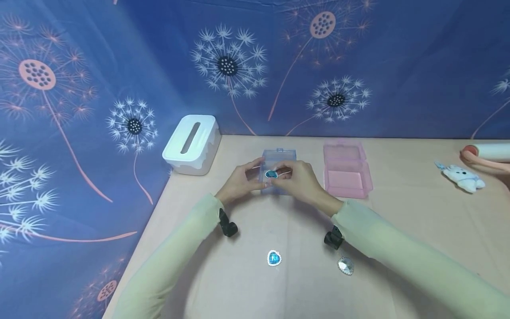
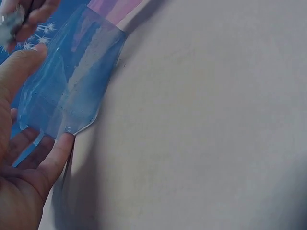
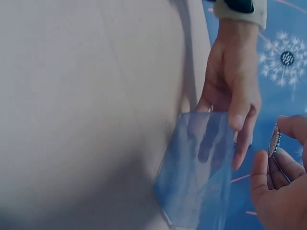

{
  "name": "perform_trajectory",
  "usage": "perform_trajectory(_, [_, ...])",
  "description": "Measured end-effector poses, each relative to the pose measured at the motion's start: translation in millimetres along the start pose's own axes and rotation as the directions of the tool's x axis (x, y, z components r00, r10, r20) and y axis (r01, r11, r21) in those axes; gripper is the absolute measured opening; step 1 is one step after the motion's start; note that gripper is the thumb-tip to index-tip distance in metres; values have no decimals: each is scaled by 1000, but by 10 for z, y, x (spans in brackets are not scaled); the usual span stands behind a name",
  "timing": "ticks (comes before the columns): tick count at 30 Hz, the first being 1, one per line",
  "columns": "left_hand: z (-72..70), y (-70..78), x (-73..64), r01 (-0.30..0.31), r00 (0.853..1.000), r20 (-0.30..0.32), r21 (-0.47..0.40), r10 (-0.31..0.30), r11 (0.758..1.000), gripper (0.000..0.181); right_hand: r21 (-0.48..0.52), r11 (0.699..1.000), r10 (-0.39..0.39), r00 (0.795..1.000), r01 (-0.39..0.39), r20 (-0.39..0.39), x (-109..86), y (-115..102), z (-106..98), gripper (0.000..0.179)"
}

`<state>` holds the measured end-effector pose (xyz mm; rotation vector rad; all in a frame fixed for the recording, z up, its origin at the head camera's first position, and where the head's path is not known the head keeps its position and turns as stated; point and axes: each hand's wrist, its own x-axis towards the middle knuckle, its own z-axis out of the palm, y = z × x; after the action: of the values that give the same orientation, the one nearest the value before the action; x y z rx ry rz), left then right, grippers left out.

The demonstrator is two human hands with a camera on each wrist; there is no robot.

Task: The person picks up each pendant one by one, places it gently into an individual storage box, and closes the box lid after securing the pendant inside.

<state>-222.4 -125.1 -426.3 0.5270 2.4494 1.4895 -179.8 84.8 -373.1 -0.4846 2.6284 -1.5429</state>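
Observation:
At the middle of the table, a clear blue plastic box (image 1: 280, 156) has a small tab at its far edge. My left hand (image 1: 240, 180) holds its left side; in the left wrist view, fingertips (image 2: 61, 151) touch one end of the box (image 2: 79, 72). Over the box, my right hand (image 1: 301, 180) pinches a teal gem (image 1: 271, 174) with a pale beaded rim. Seen edge-on in the right wrist view, the gem (image 3: 274, 141) sits between thumb and fingers, apart from the box (image 3: 196, 167). My right hand covers part of the box in the head view.
An open pink plastic box (image 1: 346, 179) lies right of the blue one. Nearer me are a blue heart-shaped gem (image 1: 274, 258) and a clear gem (image 1: 345, 266). A white tissue box (image 1: 193, 146) stands back left; a plush toy (image 1: 464, 178) and white roll (image 1: 494, 152) lie far right.

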Motion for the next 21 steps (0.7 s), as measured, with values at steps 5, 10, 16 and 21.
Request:
perform_trajectory(5, [-8,-31,7,-2,1000,-1,13,2,1000,85,-41,999,6,1000,-6,5,112,62,31,26])
perform_trajectory(10, [-13,-28,8,-1,1000,-3,2,1,1000,83,-99,995,-13,1000,11,-11,211,92,76,26])
perform_trajectory(16, [-5,-39,-3,-6,1000,3,14,6,1000,82,-147,989,-8,999,0,-48,280,111,139,31])
perform_trajectory(21, [5,-53,-2,-17,1000,4,0,17,1000,82,-209,978,-27,999,20,-33,325,158,185,27])
